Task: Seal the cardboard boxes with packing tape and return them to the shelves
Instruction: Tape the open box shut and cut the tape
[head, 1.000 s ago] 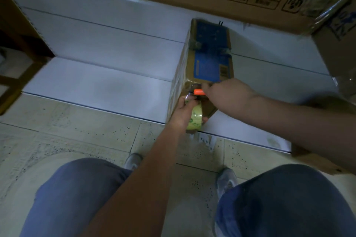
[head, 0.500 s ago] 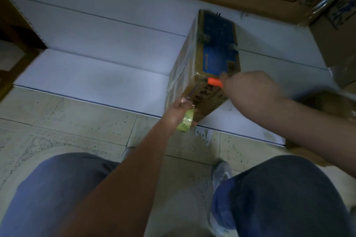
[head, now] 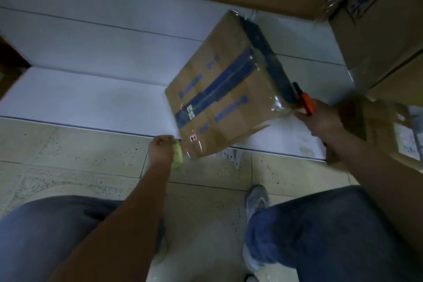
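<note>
A small white sticker [head: 193, 137] on the tilted cardboard box [head: 229, 89] seems to read "11".

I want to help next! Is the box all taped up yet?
Nearly. Shiny tape already covers the box. The left hand holds the tape roll at its corner; the right hand grips an orange cutter. Shelving it is left.

Bare forearms [head: 128, 224], blue jeans [head: 332, 236], seemingly grey sneakers [head: 257, 199].

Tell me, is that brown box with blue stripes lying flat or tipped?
Tipped. The box leans on its lower corner over the white platform, its broad taped face turned toward the camera.
</note>
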`<action>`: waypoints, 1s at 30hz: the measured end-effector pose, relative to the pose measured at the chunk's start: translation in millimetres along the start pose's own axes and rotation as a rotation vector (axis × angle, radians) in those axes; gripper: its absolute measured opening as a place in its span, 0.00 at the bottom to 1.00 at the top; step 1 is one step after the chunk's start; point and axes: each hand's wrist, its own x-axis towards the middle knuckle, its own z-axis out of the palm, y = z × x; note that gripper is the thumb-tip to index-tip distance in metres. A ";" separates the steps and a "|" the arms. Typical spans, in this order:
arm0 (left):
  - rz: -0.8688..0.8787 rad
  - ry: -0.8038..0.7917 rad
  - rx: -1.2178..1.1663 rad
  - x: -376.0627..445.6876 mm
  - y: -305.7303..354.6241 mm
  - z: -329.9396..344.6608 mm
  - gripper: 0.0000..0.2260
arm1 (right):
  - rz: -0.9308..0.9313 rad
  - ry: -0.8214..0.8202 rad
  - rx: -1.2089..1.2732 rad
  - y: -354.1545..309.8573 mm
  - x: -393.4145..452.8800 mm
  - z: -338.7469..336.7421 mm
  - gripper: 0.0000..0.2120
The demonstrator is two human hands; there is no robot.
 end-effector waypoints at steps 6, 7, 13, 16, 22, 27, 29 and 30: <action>0.069 0.155 0.081 27.2 9.9 12.1 0.07 | 0.592 -0.007 0.695 66.1 12.2 20.8 0.14; 0.108 0.185 0.155 27.0 10.3 15.1 0.07 | 0.629 -0.067 0.771 63.0 7.3 27.0 0.18; 0.411 0.252 0.339 65.5 36.5 25.3 0.10 | 0.559 -0.236 0.570 48.4 -7.7 131.9 0.24; 0.478 0.070 0.315 99.5 57.8 47.8 0.06 | 0.316 -0.210 0.323 38.2 -8.4 166.6 0.28; 0.509 -0.368 0.562 93.8 79.4 119.2 0.12 | 0.571 0.116 0.261 48.7 -15.7 169.9 0.38; 0.406 -0.422 0.723 102.8 58.9 127.9 0.09 | 0.961 -0.031 0.707 57.8 -48.5 180.1 0.28; 0.419 -0.398 0.718 99.6 56.9 123.0 0.11 | 0.898 0.025 0.677 63.6 -50.9 176.7 0.23; 0.426 -0.387 0.697 94.7 60.1 118.8 0.12 | 0.873 0.045 0.669 65.4 -52.0 170.1 0.22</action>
